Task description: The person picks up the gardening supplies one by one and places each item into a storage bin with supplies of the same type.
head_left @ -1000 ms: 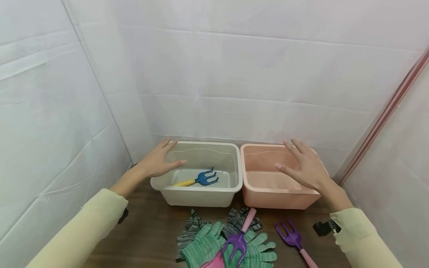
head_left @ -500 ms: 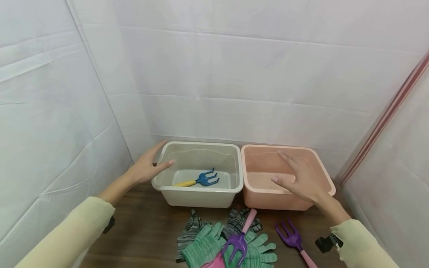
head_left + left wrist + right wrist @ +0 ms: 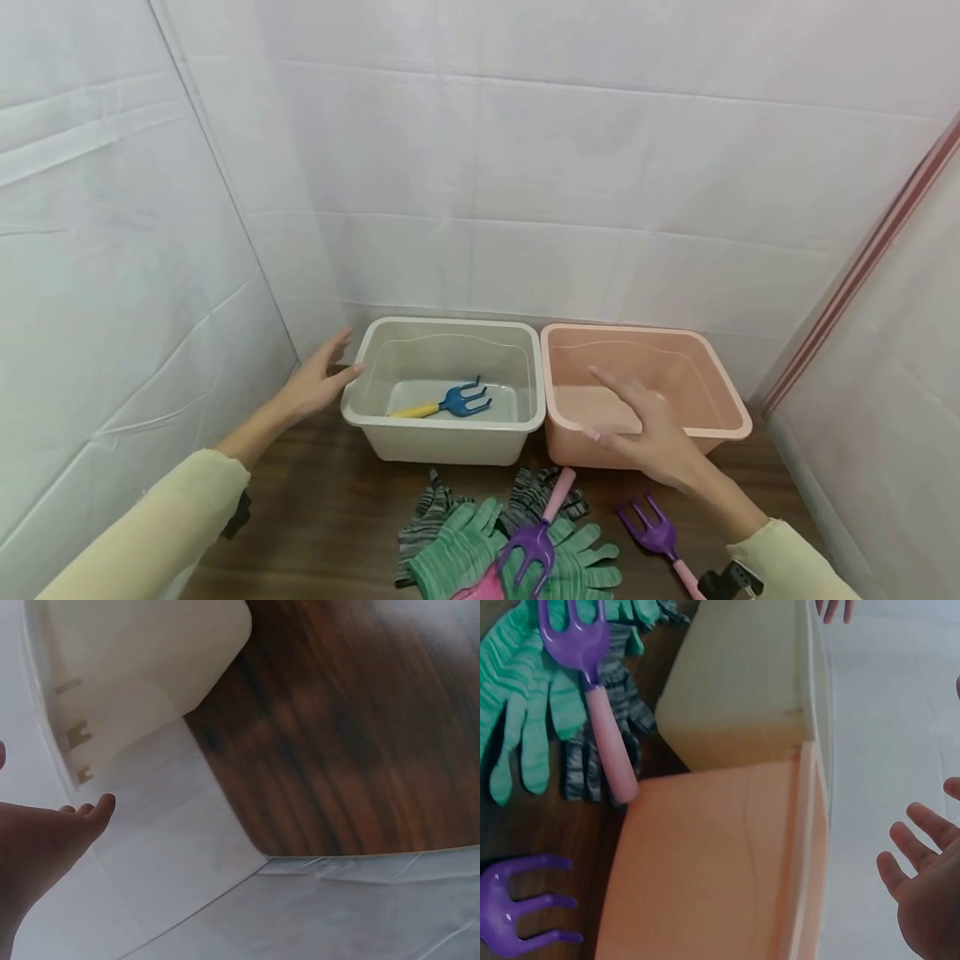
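My left hand (image 3: 318,385) hovers with relaxed fingers at the left rim of a pale grey plastic basin (image 3: 450,440), holding nothing. Inside that basin lies a small garden fork (image 3: 457,401) with blue tines and a yellow handle. Over the front edge of the peach basin (image 3: 720,432), my right hand (image 3: 651,433) is spread and holds nothing. A purple hand fork (image 3: 651,529) with a pink handle lies on the table just below it. Another purple hand fork (image 3: 534,542) rests on a heap of gloves. In the right wrist view, my right hand (image 3: 930,892) shows loose, separated fingers.
Green striped gloves (image 3: 457,546), dark grey gloves (image 3: 420,533) and something pink (image 3: 483,587) form the heap in front of the basins. The basins stand side by side on the brown wooden table (image 3: 300,517). White sheeting (image 3: 480,167) encloses the back and sides.
My left hand has drawn left, from over the grey basin to its left rim. My right hand has come lower and nearer, to the peach basin's front edge. The tools and gloves stay put.
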`<state>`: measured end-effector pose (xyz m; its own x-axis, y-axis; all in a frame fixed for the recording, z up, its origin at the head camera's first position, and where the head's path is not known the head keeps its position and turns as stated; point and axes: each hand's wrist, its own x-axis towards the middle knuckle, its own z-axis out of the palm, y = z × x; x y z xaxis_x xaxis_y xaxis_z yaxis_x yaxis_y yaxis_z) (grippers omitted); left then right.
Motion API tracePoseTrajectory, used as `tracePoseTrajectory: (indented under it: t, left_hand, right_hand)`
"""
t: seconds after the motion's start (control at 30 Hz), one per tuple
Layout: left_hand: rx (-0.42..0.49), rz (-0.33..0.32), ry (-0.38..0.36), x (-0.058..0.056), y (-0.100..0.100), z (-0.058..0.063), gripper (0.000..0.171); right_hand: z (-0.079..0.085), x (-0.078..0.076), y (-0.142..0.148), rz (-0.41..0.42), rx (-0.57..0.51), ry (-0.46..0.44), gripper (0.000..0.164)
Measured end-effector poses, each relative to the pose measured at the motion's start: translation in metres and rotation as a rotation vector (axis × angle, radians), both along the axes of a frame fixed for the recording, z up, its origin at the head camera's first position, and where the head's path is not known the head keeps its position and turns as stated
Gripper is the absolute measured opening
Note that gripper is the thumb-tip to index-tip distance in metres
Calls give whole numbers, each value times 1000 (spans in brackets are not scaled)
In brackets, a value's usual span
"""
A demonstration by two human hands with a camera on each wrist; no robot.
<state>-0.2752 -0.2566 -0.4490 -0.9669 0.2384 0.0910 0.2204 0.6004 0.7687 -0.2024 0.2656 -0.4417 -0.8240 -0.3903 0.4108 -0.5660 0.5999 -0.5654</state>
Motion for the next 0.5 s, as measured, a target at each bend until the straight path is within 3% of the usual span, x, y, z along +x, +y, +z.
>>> tracePoseTrajectory:
  t: [0.1,0.2,0.37,0.5]
  left_hand:
    - [54,21,-38,-2,-2,-6,74]
    - [132,32,-91,-5,-5,-13,71]
    - [275,20,-232,-7,-8,-24,70]
    - [288,27,-319,-7,-10,-31,70]
  right_hand:
    - [-3,4,-5,33,-9,13,85]
    - [-6,10,-10,50,-31,-30,83]
    - [-16,18,-14,88,-63,-90,79]
    - [-26,22,-15,129,-52,-93,76]
